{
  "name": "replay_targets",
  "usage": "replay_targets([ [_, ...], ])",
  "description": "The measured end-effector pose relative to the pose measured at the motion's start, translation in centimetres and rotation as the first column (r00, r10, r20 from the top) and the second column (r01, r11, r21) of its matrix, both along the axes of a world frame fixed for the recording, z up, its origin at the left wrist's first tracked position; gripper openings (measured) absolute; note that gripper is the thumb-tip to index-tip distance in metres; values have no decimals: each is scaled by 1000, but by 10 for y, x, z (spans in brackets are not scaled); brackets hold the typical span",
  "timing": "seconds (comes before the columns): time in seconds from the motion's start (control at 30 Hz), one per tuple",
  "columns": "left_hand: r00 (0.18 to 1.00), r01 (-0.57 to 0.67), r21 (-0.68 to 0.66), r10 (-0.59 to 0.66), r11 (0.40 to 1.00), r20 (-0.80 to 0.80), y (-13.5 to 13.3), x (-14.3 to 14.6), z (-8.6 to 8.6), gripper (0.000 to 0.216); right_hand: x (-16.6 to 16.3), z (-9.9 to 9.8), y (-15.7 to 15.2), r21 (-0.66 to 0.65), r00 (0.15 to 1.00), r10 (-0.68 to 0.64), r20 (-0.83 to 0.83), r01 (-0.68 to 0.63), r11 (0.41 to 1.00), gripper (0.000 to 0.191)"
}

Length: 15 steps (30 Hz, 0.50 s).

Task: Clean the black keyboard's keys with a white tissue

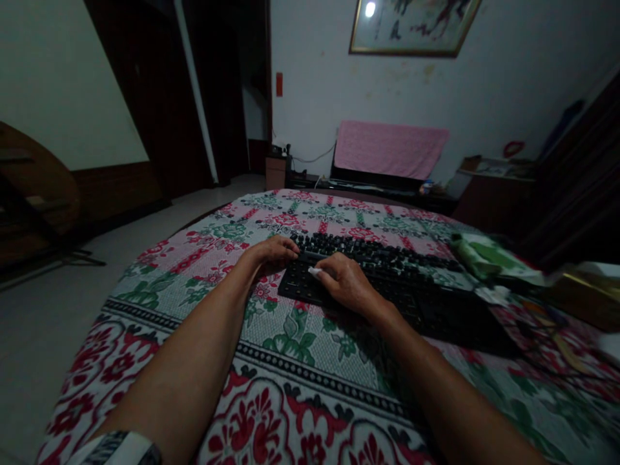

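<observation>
A black keyboard base point(295, 284) lies on the patterned tablecloth, its keycaps apparently off, with small round spots in rows. At its far left corner, my left hand point(279, 249) has curled fingers gripping the edge. My right hand point(346, 281) is over the left half of the keyboard, pinching a small piece of white tissue point(314, 272) against its surface. That hand and forearm hide part of the base. Just behind, many loose black keycaps point(349, 244) are spread in a long band across the cloth.
Right of the keyboard lie a green and white tissue pack point(489, 258), a crumpled white tissue point(493, 295) and dark cables point(542, 349). A brown and gold box point(588, 294) stands at the table's right. Beyond the table, a pink cloth point(390, 148) covers a dark screen.
</observation>
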<state>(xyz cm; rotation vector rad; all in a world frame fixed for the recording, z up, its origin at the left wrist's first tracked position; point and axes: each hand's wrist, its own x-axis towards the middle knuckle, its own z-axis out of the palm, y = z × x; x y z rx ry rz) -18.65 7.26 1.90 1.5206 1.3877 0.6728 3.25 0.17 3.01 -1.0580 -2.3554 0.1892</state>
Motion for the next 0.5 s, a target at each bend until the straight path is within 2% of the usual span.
replay_targets([
  [0.1, 998, -56, 23, 57, 998, -25, -5, 4, 0, 18, 5, -6, -2, -11, 1000, -9, -14, 9, 1000, 20],
  [0.23, 980, -154, 159, 171, 975, -100, -10, 9, -7, 20, 5, -13, -3, -19, 999, -26, -23, 26, 999, 21],
  [0.5, 959, -210, 298, 257, 931, -124, -31, 13, -22, 41, 3, -22, -9, -61, 995, -81, -54, 77, 995, 25],
])
